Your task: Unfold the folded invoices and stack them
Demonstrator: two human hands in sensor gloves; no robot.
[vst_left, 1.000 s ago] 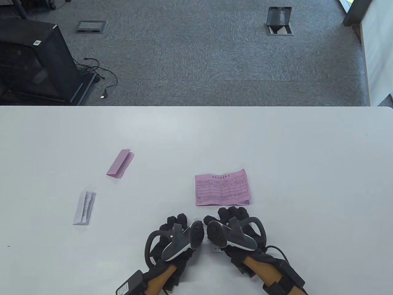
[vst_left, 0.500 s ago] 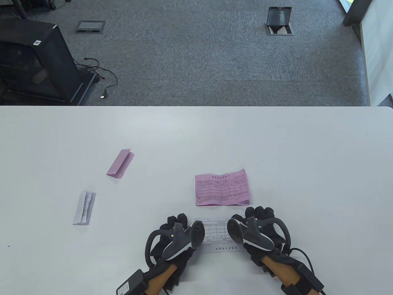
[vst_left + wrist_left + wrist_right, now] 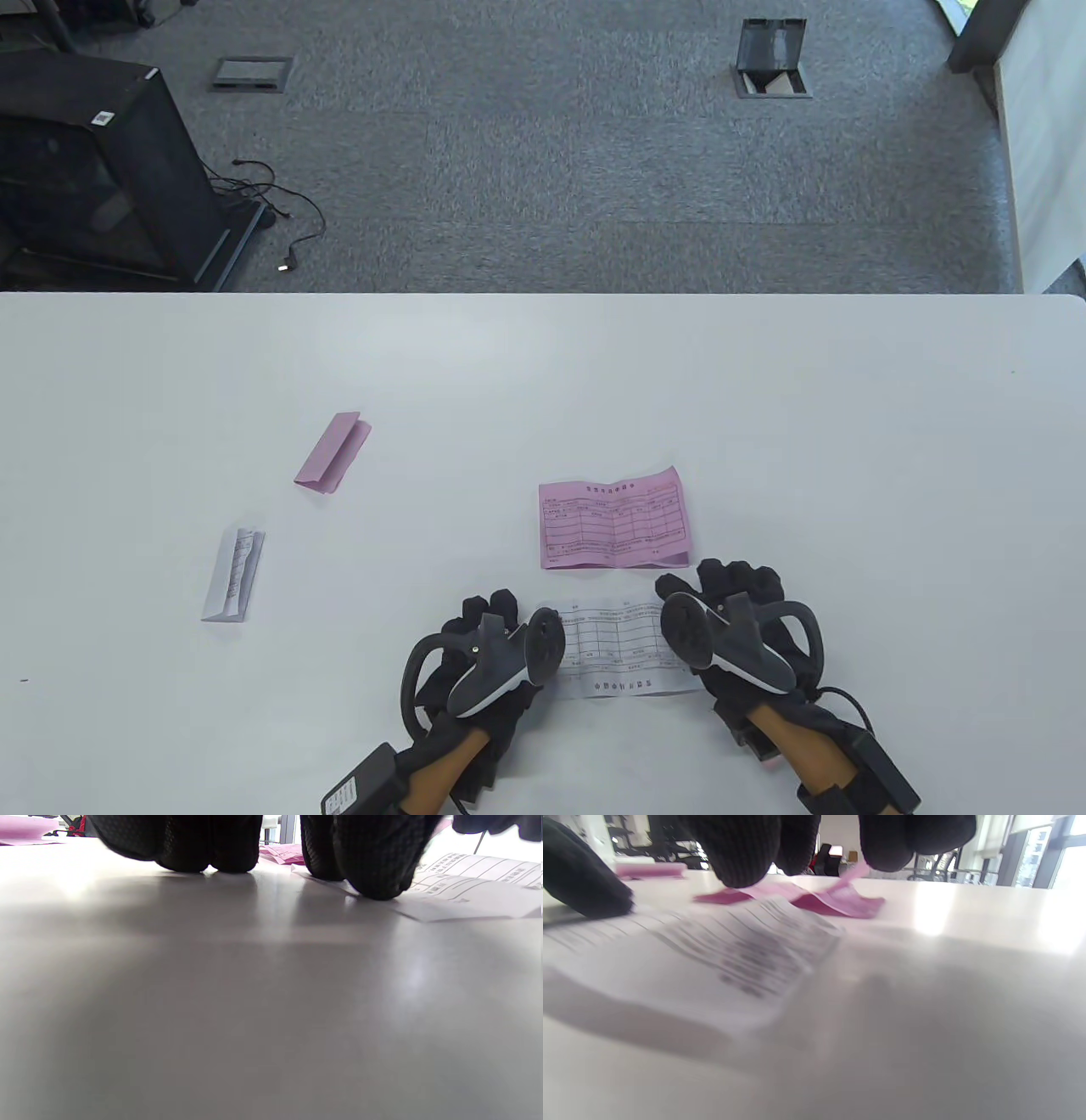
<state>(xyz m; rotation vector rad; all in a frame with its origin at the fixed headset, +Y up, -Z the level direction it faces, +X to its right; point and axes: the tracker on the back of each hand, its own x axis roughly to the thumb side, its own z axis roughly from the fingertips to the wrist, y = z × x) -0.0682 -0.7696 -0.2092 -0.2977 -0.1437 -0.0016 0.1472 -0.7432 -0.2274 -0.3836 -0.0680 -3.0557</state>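
A white invoice [image 3: 624,649] lies spread open on the white table [image 3: 543,382] near its front edge, between my hands. My left hand [image 3: 492,615] presses its left edge with its fingertips [image 3: 373,878]. My right hand [image 3: 731,587] rests flat over the sheet's right end, its fingers [image 3: 746,857] just above the paper [image 3: 712,955]. Just beyond the white sheet lies an unfolded pink invoice [image 3: 612,519], creased and slightly lifted [image 3: 835,904]. A folded pink invoice [image 3: 333,452] and a folded white invoice [image 3: 233,575] lie on the left.
The table's far edge [image 3: 543,294] borders grey carpet. On the floor stand a black cabinet [image 3: 93,170] with loose cables, and two floor boxes. A white partition [image 3: 1044,144] is at the far right.
My right hand has slid to the right along the white invoice, uncovering and spreading it wider. The left hand has stayed on the sheet's left edge.
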